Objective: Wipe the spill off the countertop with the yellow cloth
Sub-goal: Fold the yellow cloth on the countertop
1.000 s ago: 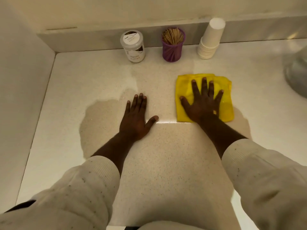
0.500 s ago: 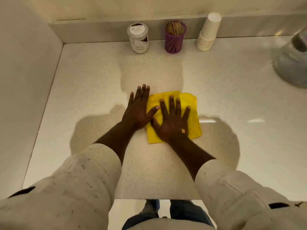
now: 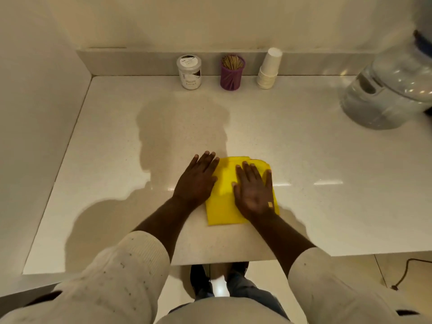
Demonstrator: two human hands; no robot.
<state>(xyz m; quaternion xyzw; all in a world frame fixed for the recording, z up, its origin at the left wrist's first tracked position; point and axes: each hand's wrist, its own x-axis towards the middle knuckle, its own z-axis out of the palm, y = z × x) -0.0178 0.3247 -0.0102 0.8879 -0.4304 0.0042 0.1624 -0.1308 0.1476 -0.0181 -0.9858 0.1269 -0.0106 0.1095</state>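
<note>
Near the front edge of the pale surface [image 3: 304,141], in the head view, the yellow cloth [image 3: 224,197] lies folded flat, drawn left and toward the person over the past second. The right hand [image 3: 254,195] presses it, fingers loosely spread; the left hand [image 3: 198,181], fingers together, now overlaps its left edge. No spill shows clearly, so the wipe seems nearly done.

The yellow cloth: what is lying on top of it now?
The right hand lies flat on the yellow cloth; the left hand overlaps its left edge. What lies beneath the cloth is hidden.
</note>
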